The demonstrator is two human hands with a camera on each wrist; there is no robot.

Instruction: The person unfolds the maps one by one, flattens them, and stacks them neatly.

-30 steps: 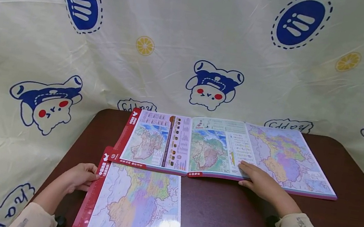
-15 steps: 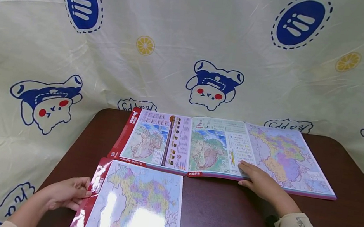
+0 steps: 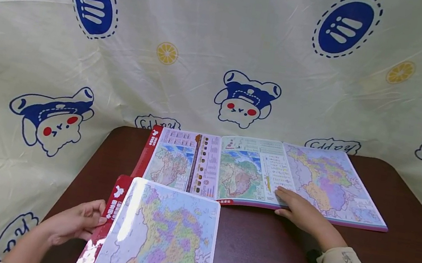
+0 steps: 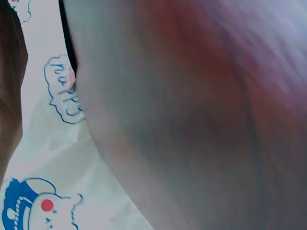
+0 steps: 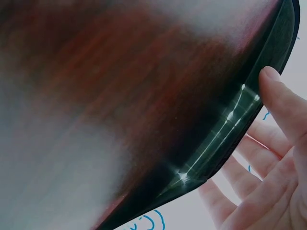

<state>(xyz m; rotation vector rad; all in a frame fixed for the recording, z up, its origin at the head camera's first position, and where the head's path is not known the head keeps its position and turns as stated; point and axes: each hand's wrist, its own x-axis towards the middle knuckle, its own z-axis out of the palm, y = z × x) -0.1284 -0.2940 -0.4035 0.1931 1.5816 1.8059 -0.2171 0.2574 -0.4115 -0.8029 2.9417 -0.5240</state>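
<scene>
A glossy map [image 3: 163, 229] with a red strip along its left side stands at the front left, cut off by the lower edge of the head view. My left hand [image 3: 74, 222] pinches that red strip, thumb on top. Its upper edge overlaps the near left part of an open map booklet [image 3: 241, 177] lying spread across the table. My right hand [image 3: 301, 211] rests on the booklet's near right part, fingers extended. In the right wrist view, the right hand [image 5: 273, 158] shows beside a dark glossy edge. The left wrist view is mostly blurred.
Underneath is a dark brown table [image 3: 257, 256] with rounded far corners. Behind it hangs a pale cloth [image 3: 192, 92] printed with cartoon figures, bowling signs and orange slices.
My left hand has shifted left and slightly down. The map it holds first slid toward me, then tilted up so its top edge overlaps the booklet. The right hand stays put.
</scene>
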